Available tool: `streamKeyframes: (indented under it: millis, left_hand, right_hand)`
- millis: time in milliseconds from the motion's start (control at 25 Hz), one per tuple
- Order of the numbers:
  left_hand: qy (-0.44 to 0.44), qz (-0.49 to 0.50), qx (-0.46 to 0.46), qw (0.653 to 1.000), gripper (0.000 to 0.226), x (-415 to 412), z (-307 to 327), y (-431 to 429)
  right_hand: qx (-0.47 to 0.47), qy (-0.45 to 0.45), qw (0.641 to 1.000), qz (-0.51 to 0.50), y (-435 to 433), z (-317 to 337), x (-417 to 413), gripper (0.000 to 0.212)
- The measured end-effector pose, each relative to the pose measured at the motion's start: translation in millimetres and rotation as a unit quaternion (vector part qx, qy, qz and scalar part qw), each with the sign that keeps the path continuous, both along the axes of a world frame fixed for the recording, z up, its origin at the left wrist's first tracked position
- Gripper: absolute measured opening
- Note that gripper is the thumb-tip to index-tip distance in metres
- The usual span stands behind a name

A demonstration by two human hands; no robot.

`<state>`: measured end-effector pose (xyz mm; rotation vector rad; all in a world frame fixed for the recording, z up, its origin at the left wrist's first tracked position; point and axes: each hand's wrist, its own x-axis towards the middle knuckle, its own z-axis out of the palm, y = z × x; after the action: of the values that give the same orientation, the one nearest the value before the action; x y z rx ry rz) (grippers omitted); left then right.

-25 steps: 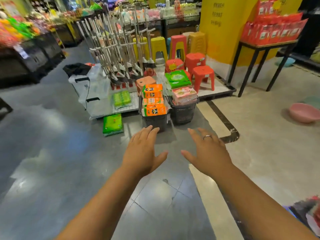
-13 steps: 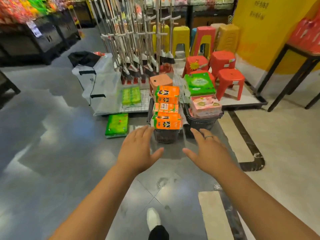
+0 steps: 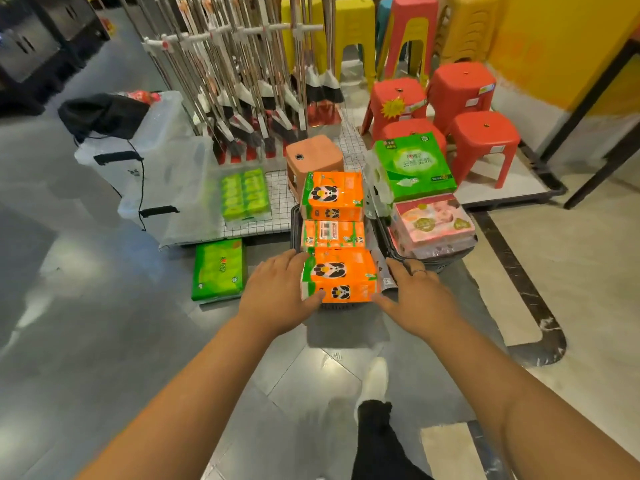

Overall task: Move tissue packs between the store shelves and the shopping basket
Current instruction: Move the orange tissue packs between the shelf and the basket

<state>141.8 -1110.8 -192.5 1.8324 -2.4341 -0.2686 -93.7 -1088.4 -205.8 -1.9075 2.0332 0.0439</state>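
Grey polished floor (image 3: 104, 306) of a shop aisle is meeting paler tiles at the right, and two dark baskets are standing side by side on it.

The left basket (image 3: 295, 233) is carrying three orange tissue packs in a row, each printed with a panda face. The nearest orange pack (image 3: 341, 275) is lying at the basket's front end. The middle orange pack (image 3: 334, 233) is showing a white barcode label, and the far orange pack (image 3: 332, 195) is sitting behind it.

The left hand (image 3: 277, 292) is lying against the nearest pack's left side, fingers straight and lightly spread, thumb touching its front face. The right hand (image 3: 415, 296), wearing a ring (image 3: 419, 271), is flanking the right side, likewise spread, thumb tip just beside the pack's lower corner. Whether it is touching cannot be told.

The right basket (image 3: 450, 253) is holding a pink pack (image 3: 433, 220). A large green pack (image 3: 414, 166) bearing white Chinese characters is resting just behind it.

A flat green pack (image 3: 218, 268) is lying on the floor left of the baskets. Small green packs (image 3: 246, 194) are lying on a white gridded platform (image 3: 277, 216), beside clear lidded bins (image 3: 162, 168) topped by a black bag (image 3: 104, 112).

A rack of mops (image 3: 249, 81), a terracotta stool (image 3: 313, 154), red stools (image 3: 481, 143), one carrying a yellow starburst tag (image 3: 393, 107) too blurred to read, and yellow stools (image 3: 353, 29) are crowding the space behind the baskets.

A white shoe (image 3: 375, 379) is showing below the hands.
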Motion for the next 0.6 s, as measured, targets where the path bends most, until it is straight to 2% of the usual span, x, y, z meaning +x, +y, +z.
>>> streamKeyframes:
  millis: [120, 280, 600]
  left_hand:
    - [0.001, 0.010, 0.014, 1.000, 0.074, -7, -30, -82]
    - [0.009, 0.033, 0.077, 0.996, 0.072, -21, -69, -180]
    - [0.031, 0.058, 0.178, 0.982, 0.069, -11, -169, -321]
  right_hand:
    - [0.023, -0.022, 0.999, 0.003, -88, -37, -15, 0.082]
    - [0.066, -0.049, 0.997, 0.000, -195, -85, -34, 0.083]
    - [0.156, -0.101, 0.981, -0.053, -324, -191, -38, 0.086]
